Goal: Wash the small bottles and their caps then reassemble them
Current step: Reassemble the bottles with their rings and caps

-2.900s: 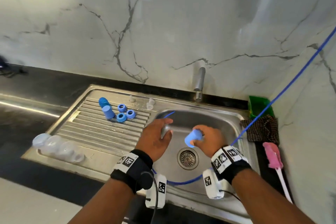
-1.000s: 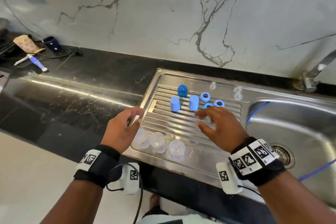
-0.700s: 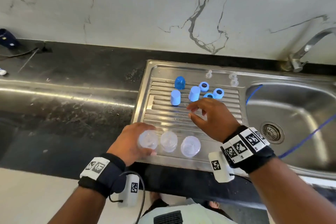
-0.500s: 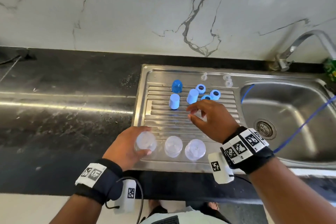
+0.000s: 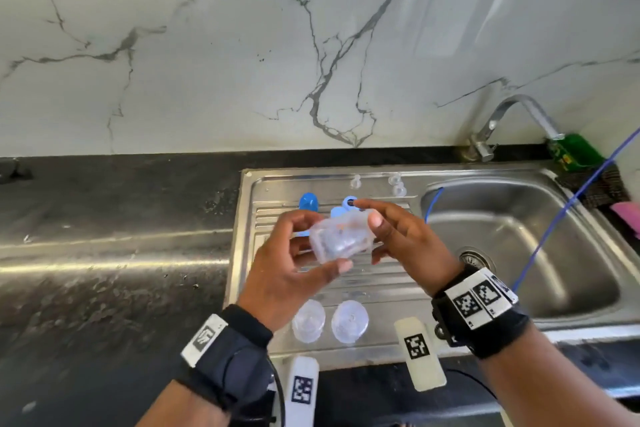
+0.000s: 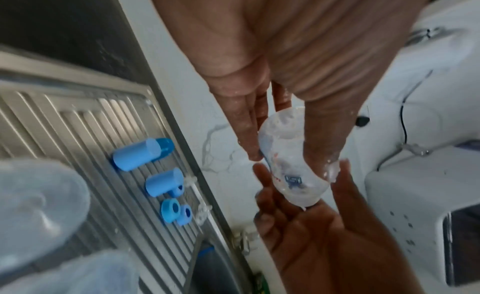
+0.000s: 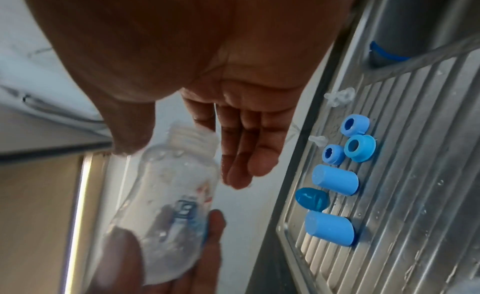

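Between both hands' grip (image 5: 341, 243) lies the clear bottle (image 5: 341, 240).

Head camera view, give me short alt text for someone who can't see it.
Both hands hold a clear small bottle on its side above a steel drainboard: the left hand grips its base, the right hand its neck end. Two more clear bottles stand near the front edge, with blue caps behind.

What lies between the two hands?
The clear bottle, held up between the left hand and right hand; the head view shows it.
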